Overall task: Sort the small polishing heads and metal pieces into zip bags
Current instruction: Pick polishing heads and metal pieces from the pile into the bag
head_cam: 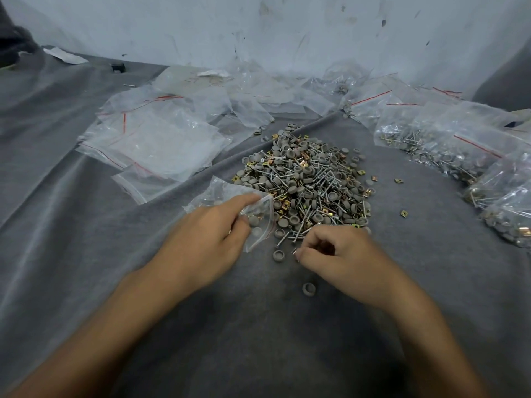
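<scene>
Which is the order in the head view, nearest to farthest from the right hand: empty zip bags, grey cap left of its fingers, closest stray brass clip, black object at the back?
From the right hand:
1. Grey cap, just left of its fingers.
2. Brass clip, off to its right.
3. Empty zip bags, far left.
4. Black object, back left.

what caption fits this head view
Left hand holds a zip bag beside the pile of parts while the right hand curls at its edge.
</scene>
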The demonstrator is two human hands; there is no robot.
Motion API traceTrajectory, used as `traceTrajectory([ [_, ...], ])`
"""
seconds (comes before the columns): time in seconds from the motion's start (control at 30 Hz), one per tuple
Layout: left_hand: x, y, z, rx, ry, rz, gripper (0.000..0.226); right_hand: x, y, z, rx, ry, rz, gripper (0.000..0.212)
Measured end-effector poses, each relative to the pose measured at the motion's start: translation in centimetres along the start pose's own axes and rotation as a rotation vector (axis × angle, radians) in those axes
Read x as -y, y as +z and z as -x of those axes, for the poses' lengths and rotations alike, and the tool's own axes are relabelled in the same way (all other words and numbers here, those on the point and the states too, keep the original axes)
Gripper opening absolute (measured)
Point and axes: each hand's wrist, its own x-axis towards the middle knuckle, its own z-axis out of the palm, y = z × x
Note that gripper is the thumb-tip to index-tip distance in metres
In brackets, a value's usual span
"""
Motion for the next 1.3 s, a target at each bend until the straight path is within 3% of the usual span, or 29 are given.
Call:
traceTrajectory([
  [0.17,-0.1,0.3,-0.1,0.01,0.012,-0.015,0.044,1.3,1.9,-1.0,-0.109,-0.087,-0.19,0.023],
  [0.5,0.2,0.0,0.0,0.016,-0.002,-0.033,0.044,0.4,2.4,-2.2,-0.166,-0.13,-0.158,0.01],
  [0.6,0.2,0.0,0.0,0.019,-0.001,-0.029,0.044,-0.4,1.6,-2.1,-0.224,-0.101,-0.033,0.007],
  [0.8,0.1,-0.1,0.0,0.013,-0.003,-0.027,0.044,0.1,2.3,-2.4,-0.06,-0.127,0.26,0.018],
  [1.03,0.1,-0.1,0.0,0.009,0.005,-0.015,0.045,0.6,3.0,-2.5,-0.06,-0.146,0.438,0.016],
  [1.17,0.1,-0.1,0.0,0.007,-0.009,-0.009,0.044,0.7,2.5,-2.2,-0.2,-0.191,0.132,0.006],
  [1.3,0.1,-0.1,0.0,0.008,-0.013,0.003,0.043,1.2,2.3,-2.0,-0.237,-0.2,-0.251,0.012],
])
